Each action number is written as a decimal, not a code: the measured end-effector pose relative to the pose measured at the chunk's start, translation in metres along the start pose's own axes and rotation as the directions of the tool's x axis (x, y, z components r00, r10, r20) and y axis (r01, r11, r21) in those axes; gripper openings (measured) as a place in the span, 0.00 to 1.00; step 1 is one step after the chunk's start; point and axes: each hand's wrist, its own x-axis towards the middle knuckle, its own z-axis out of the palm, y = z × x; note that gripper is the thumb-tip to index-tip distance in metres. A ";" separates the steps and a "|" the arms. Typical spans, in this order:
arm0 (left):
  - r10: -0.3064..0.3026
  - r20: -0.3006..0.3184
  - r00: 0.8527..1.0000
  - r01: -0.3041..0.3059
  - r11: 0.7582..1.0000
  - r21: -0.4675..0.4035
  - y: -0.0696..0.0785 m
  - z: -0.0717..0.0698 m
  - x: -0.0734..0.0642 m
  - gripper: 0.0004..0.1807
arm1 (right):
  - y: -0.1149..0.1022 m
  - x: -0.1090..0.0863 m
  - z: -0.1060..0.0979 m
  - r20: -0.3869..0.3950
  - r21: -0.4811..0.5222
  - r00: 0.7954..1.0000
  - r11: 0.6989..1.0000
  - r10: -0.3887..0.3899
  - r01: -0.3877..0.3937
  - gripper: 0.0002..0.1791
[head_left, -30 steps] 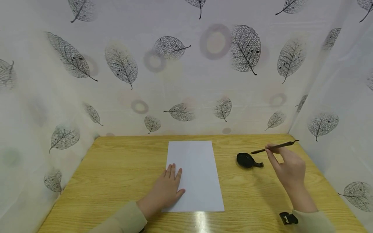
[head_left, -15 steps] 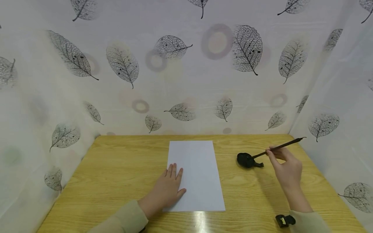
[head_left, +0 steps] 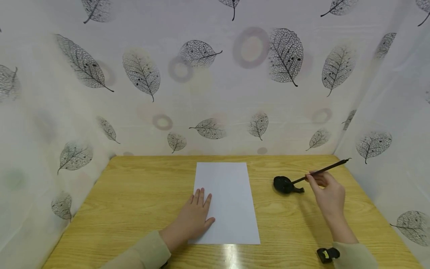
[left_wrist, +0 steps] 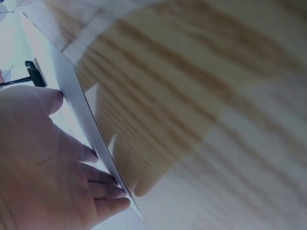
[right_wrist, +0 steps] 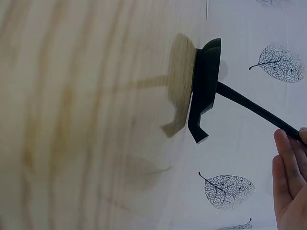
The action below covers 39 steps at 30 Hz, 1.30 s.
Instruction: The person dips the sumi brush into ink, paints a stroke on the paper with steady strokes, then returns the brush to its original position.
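Observation:
A blank white sheet of paper (head_left: 231,209) lies on the table. My left hand (head_left: 193,218) rests flat on its left side, fingers straight and spread; in the left wrist view the fingers (left_wrist: 108,191) run along the paper's edge. My right hand (head_left: 330,196) pinches a dark writing brush (head_left: 330,166) between thumb and fingers, partway along the shaft. The brush slants, its lower end down in a black inkstone (head_left: 283,185) with a short curved handle. That tip is hidden behind the inkstone's rim (right_wrist: 217,52) in the right wrist view.
The wood-grain table (head_left: 141,186) ends at the back against a pale curtain (head_left: 215,86) printed with leaves, which also hangs at both sides. A black wrist strap (head_left: 327,255) with a buckle sits by the right sleeve (head_left: 354,256).
The brush's lower end has gone down from above the inkstone into it, and my right hand has shifted slightly left. My left hand stays on the paper.

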 end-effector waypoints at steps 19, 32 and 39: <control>0.018 -0.019 1.000 -0.018 1.000 -0.005 0.002 0.003 0.006 0.42 | 0.003 0.002 -0.005 0.011 -0.034 0.997 0.997 0.071 -0.071 0.07; 0.114 -0.052 0.992 -0.116 0.993 -0.029 -0.014 0.011 -0.001 0.41 | 0.005 0.004 -0.009 0.006 0.004 0.997 0.997 0.075 -0.075 0.08; 0.199 -0.047 0.979 -0.202 0.978 -0.059 -0.028 0.011 -0.011 0.40 | 0.006 0.006 -0.013 -0.022 0.048 0.995 0.994 0.102 -0.101 0.10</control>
